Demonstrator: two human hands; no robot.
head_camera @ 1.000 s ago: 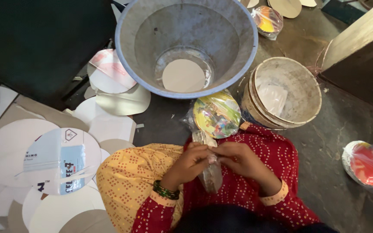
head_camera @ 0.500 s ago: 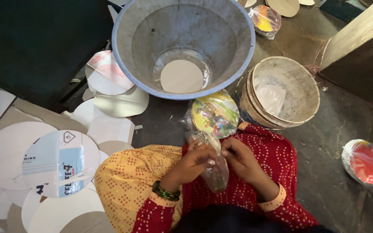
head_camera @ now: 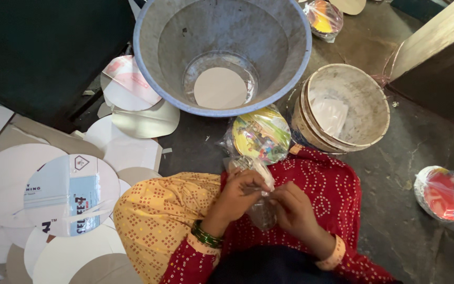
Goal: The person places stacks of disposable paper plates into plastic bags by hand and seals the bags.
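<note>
My left hand (head_camera: 240, 193) and my right hand (head_camera: 290, 206) meet over my lap, both pinching a clear plastic bag (head_camera: 261, 208) that hangs crumpled between them. The bag's top sticks up past my left fingers. Just beyond my hands, a stack of colourful printed paper plates wrapped in clear plastic (head_camera: 261, 134) rests on the floor against my knee. My left wrist wears green bangles. What is inside the bag is too small to tell.
A large grey metal basin (head_camera: 158, 31) with a cardboard disc in it stands ahead. A round woven basket (head_camera: 374, 113) sits to its right. Several white cardboard discs (head_camera: 69, 192) lie at left. More wrapped plates (head_camera: 442, 192) lie at right. A wooden piece (head_camera: 437, 52) stands at top right.
My hands have drawn the plastic bag closer to my body and lower. The fingers have shifted along the bag's neck. The view has tilted slightly nearer the basin.
</note>
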